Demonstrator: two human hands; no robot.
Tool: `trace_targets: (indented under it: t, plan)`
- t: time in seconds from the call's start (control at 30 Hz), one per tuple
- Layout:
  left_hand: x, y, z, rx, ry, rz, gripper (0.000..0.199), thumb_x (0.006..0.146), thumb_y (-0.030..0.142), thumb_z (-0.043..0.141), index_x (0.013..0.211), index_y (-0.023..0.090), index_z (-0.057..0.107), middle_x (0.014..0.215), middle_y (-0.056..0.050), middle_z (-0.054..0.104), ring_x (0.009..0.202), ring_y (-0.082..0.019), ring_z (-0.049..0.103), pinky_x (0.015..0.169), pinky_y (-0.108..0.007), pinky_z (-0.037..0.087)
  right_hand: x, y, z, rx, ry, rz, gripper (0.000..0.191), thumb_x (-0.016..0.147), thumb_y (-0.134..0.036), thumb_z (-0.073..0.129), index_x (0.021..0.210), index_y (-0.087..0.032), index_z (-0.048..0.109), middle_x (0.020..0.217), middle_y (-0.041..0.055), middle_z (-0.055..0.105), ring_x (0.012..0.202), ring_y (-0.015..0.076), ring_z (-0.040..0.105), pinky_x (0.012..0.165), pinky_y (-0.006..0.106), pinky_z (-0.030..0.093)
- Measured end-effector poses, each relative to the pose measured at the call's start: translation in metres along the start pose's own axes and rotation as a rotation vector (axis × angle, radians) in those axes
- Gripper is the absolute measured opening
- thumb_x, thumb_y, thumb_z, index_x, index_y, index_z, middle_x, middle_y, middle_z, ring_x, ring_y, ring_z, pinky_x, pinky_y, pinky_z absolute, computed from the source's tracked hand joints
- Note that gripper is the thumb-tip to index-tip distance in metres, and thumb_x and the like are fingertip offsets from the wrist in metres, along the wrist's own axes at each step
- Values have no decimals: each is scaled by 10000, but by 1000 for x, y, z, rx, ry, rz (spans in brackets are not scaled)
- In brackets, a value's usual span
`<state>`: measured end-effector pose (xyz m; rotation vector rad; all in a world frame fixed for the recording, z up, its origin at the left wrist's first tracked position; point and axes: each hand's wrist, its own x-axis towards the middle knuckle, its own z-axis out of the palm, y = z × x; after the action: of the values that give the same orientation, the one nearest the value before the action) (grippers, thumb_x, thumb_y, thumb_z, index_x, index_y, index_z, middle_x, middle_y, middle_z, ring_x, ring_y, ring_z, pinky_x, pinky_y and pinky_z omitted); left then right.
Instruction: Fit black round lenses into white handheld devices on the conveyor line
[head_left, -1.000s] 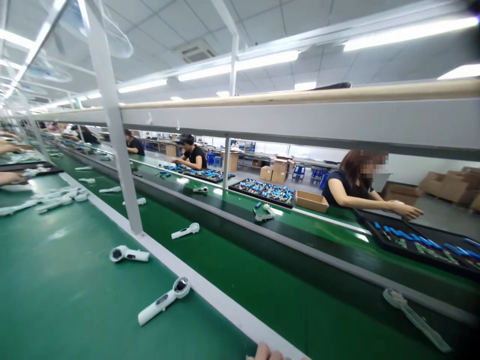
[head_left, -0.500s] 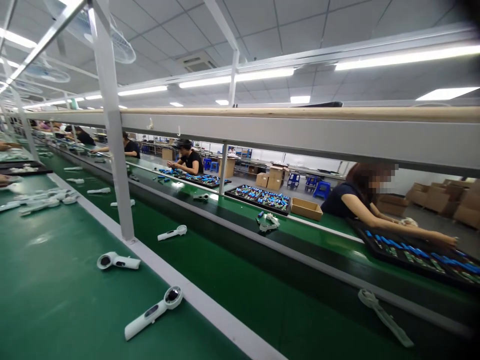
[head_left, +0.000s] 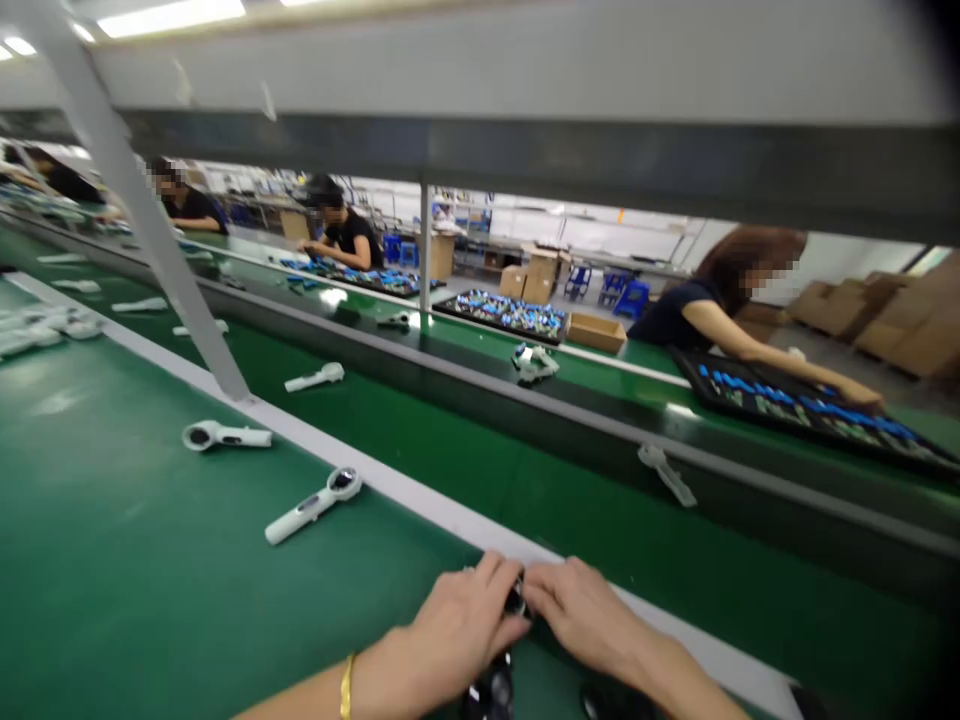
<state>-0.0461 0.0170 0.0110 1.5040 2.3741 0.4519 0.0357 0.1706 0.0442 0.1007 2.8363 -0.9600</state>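
Observation:
My left hand (head_left: 466, 622) and my right hand (head_left: 581, 612) meet at the near edge strip of the green bench, fingers closed together. Between the fingertips is a small dark shiny part (head_left: 515, 598), mostly covered by the fingers. Below the left hand, a black glossy piece (head_left: 493, 688) shows in part; whether it joins the held part I cannot tell. Another black rounded object (head_left: 611, 702) lies partly under the right forearm. To the left lie two white handheld units with round ring heads and straight handles, one nearer (head_left: 311, 508) and one farther (head_left: 225, 436).
Beyond a pale metal strip (head_left: 420, 500) runs a green conveyor belt (head_left: 450, 440) carrying several white handles. A slanted post (head_left: 169, 250) rises at left; a wide grey beam (head_left: 525, 150) crosses overhead. Across the belt, people sit by black trays of blue-and-green parts (head_left: 510, 312).
The view has tilted down and the scene has shifted upward. Both my hands have come into view at the bottom, together on a small dark part.

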Motion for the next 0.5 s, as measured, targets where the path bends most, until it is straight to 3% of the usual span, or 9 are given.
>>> trace_targets:
  t: [0.13, 0.23, 0.43, 0.5]
  plan:
    - [-1, -6, -7, -72, -33, -8, 372, 892, 320, 491, 1228, 277, 336, 1147, -16, 517, 905, -199, 591, 760, -321, 483, -16, -22, -8, -95, -92, -26, 301, 899, -258, 398, 671, -195, 583, 588, -21, 541, 538, 120, 435, 549, 251, 277]
    - [-1, -10, -7, -134, -33, -14, 347, 881, 283, 505, 1198, 281, 366, 1143, -6, 529, 934, -188, 581, 784, -305, 460, -29, -23, -6, -55, -55, 31, 323, 915, -289, 383, 672, -199, 576, 576, -27, 523, 532, 118, 425, 548, 255, 271]
    - [-3, -10, -18, -335, 47, -12, 355, 824, 355, 618, 1137, 280, 469, 1064, 13, 590, 921, -186, 574, 821, -312, 439, -41, 16, 11, 434, 152, 249, 487, 910, -540, 324, 759, -179, 615, 502, -29, 489, 520, 128, 466, 550, 252, 337]
    - [-2, -9, -24, -478, -39, 6, 314, 825, 361, 601, 1109, 268, 507, 960, 24, 619, 855, -165, 584, 771, -281, 459, -40, 34, 18, 568, 153, 323, 571, 845, -665, 325, 795, -181, 623, 444, -42, 433, 440, 129, 421, 493, 268, 336]
